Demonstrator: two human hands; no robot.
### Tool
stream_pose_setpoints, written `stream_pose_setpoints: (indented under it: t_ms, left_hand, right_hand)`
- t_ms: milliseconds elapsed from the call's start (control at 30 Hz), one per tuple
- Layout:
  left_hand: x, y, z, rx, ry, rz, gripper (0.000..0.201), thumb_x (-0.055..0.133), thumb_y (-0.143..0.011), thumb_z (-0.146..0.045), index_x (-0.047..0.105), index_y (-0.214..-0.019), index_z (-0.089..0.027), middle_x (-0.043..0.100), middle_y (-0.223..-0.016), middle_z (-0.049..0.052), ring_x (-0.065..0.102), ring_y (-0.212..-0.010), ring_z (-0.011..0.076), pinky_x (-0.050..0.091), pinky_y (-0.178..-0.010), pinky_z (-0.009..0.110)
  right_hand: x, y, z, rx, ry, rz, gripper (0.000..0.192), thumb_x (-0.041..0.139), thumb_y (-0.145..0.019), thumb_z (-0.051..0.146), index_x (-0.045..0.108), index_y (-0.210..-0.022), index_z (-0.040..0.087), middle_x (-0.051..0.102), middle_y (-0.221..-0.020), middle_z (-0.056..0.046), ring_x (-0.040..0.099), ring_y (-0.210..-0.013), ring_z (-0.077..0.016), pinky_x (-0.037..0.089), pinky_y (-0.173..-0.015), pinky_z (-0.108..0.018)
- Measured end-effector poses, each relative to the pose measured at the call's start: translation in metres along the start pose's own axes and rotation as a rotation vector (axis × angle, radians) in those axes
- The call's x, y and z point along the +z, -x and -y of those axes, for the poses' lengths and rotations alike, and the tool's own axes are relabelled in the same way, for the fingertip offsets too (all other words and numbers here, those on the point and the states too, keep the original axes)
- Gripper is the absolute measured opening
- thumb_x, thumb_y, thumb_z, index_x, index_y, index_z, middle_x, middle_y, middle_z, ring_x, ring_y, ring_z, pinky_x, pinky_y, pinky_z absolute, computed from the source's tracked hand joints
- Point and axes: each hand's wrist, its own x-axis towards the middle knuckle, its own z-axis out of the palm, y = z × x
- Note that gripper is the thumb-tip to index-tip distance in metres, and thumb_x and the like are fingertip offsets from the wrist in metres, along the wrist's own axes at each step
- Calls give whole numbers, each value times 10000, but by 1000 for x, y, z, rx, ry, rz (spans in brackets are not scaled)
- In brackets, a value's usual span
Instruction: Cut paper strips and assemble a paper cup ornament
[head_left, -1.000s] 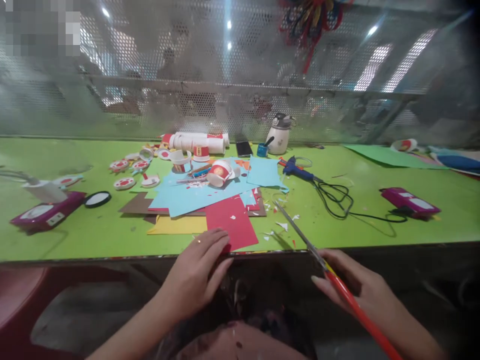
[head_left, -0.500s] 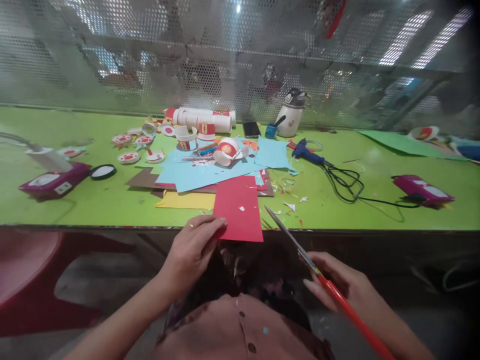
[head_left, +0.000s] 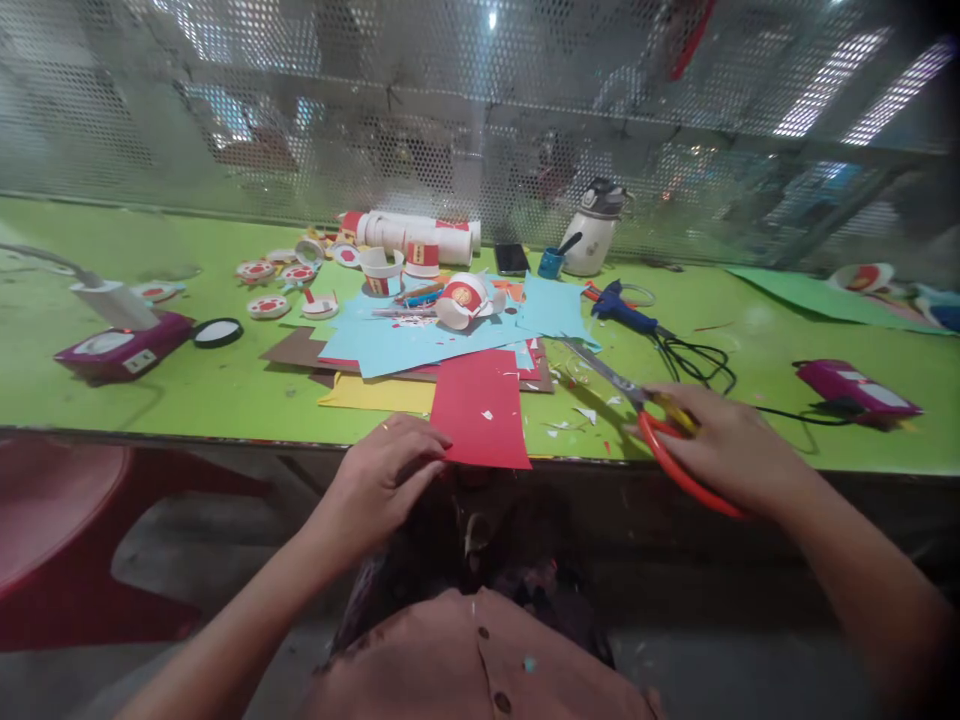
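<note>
Scissors (head_left: 637, 396) and right hand (head_left: 720, 440) up and forward since half a second ago: the hand was low, before the front edge of the tabletop (head_left: 247, 400); now it is over the green surface, with the handle turned to show its orange loop. Red sheet (head_left: 480, 395) much as it was, near edge a little past the tabletop edge, far end up against the paper stack with the pale blue sheet (head_left: 412, 348) on it; a small white scrap (head_left: 487, 414) sits on the red. Left hand (head_left: 394, 475) at the sheet's near left side, fingers loosely curled, tips at the paper's edge; cannot tell from where I stand whether they pinch it or only rest there. Right fingers closed around the scissors' handle, blades pointing away over the tabletop, well clear of the red sheet, looking shut or nearly so. Step in hand, my judgement: readying sheet and scissors, no cut under way. Next move, if it is a cut, calls for a firm left grip, the sheet lifted free of the stack, and the blades opened and brought round to its edge
</note>
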Motion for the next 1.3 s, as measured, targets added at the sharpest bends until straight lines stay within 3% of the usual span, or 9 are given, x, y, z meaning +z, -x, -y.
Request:
stream_pose_setpoints:
  t_ms: [133, 233, 400, 433, 533, 633, 733, 933, 1300]
  left_hand:
    - [1, 0, -1, -26, -6, 9, 68, 548, -861, -156, 610, -864, -185, 683, -904, 65, 611, -874, 178, 489, -772, 338]
    - [3, -1, -2, -25, -28, -9, 52, 555, -859, -157, 601, -846, -176, 674, -891, 60, 601, -870, 174, 474, -771, 325]
    - [7, -3, -6, -39, -76, -18, 48, 547, -863, -158, 586, -838, -172, 660, -872, 49, 584, -843, 167, 452, -785, 324]
    - [7, -4, -7, -42, -84, -17, 48, 543, -865, -161, 585, -844, -171, 658, -868, 50, 580, -836, 168, 450, -780, 324]
    - [6, -6, -7, -51, -98, 4, 66, 524, -876, -176, 586, -854, -170, 651, -863, 56, 568, -823, 174, 450, -762, 330]
    - [3, -9, -6, -54, -107, 62, 93, 503, -887, -191, 583, -841, -175, 651, -867, 55, 564, -824, 178, 452, -745, 329]
    - [1, -9, -5, -24, -138, 90, 94, 502, -888, -195, 580, -839, -175, 652, -886, 58, 566, -830, 181, 451, -747, 336]
    - [0, -7, -2, -6, -116, 80, 67, 522, -880, -178, 586, -862, -185, 660, -914, 55, 584, -868, 177, 457, -783, 334]
    - [-4, -12, -5, -68, -101, 102, 97, 519, -877, -205, 586, -810, -182, 656, -865, 47, 597, -817, 174, 468, -721, 314]
  right_hand:
    - [18, -43, -27, -59, 146, 4, 425, 538, -832, 397, 610, -1167, 144, 659, -1074, -174, 631, -924, -338, 492, -770, -456]
    - [17, -48, -37, -148, 222, 14, 438, 508, -865, 425, 624, -1147, 110, 642, -972, -205, 614, -885, -332, 475, -736, -435]
    - [-1, -8, 14, -215, -35, -192, 349, 550, -868, 378, 621, -1090, 118, 632, -925, -148, 594, -871, -262, 464, -780, -387]
    - [0, 2, 33, -190, -195, -162, 305, 542, -878, 366, 614, -1084, 153, 639, -857, -92, 603, -760, -202, 482, -712, -334]
    - [9, 19, 82, -236, -455, 202, 342, 553, -887, 348, 542, -1202, 217, 619, -754, -7, 568, -619, -140, 475, -576, -261]
    - [22, 14, 106, -346, -323, 33, 308, 605, -854, 274, 586, -1146, 178, 592, -868, -68, 547, -808, -206, 471, -725, -356]
    - [32, 0, 107, -479, -285, -54, 114, 578, -865, 202, 658, -936, 163, 562, -869, -84, 506, -868, -219, 440, -772, -376]
    - [44, -10, 99, -587, -414, -64, 147, 531, -881, 138, 658, -810, 157, 589, -782, -72, 507, -797, -192, 427, -690, -325]
    - [41, -13, 104, -423, -683, 26, 89, 615, -840, 149, 651, -759, 163, 631, -712, -29, 554, -714, -144, 445, -687, -290]
